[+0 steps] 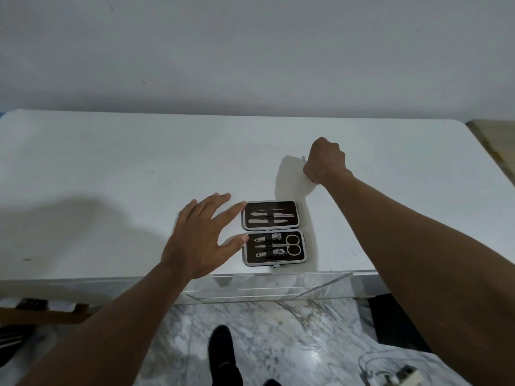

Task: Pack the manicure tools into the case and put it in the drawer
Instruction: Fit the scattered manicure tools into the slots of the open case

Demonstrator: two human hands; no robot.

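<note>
A dark manicure case [273, 233] lies open flat near the front edge of the white tabletop [111, 176]. Its far half holds slim metal tools [271, 215] under a strap. Its near half holds clippers and scissors [281, 247]. My left hand [204, 236] is spread open just left of the case, with the fingertips touching its left edge. My right hand [326, 160] is farther back on the right, its fingers closed around a thin metal tool [304, 158] whose tip pokes out on the left side.
A mirrored drawer front [264, 288] sits under the table edge below the case. The floor is grey marble [250, 344], with my shoe [221, 349] on it. A white cable and plug [395, 374] lie at the lower right. Dark items [33, 310] sit at the lower left.
</note>
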